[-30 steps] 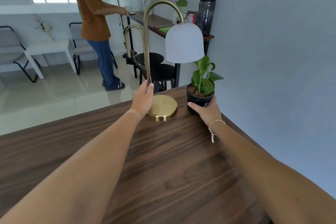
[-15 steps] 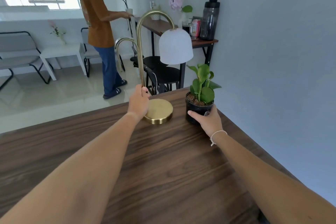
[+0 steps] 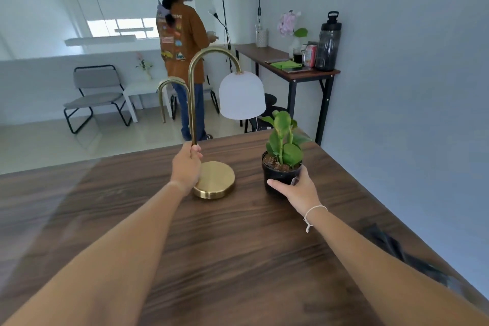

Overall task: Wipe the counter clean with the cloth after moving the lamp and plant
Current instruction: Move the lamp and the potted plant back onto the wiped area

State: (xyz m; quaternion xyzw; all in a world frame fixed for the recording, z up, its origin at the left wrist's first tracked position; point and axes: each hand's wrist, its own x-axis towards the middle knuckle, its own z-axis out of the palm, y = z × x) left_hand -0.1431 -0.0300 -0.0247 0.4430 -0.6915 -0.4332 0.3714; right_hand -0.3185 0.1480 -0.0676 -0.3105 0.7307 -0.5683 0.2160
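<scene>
Head view, forward and down over the dark wooden worktop (image 3: pixel 238 259). My left hand (image 3: pixel 186 169) is clenched round the lower stem of the brass lamp (image 3: pixel 214 180), just above its round base, which sits on the wood beside my wrist. My right hand (image 3: pixel 297 189) cups the near side of the black pot of the plant (image 3: pixel 283 156), thumb across the front, fingers wrapped behind. Lamp and plant stand near each other, between my two grips, close to the far edge. No cloth is in either hand; a dark, blurred shape lies by my right forearm, and I cannot tell what it is. Judgement: the clearing step is in hand. Both should be raised straight up, the top-heavy lamp kept vertical, the pot level so no soil spills.
</scene>
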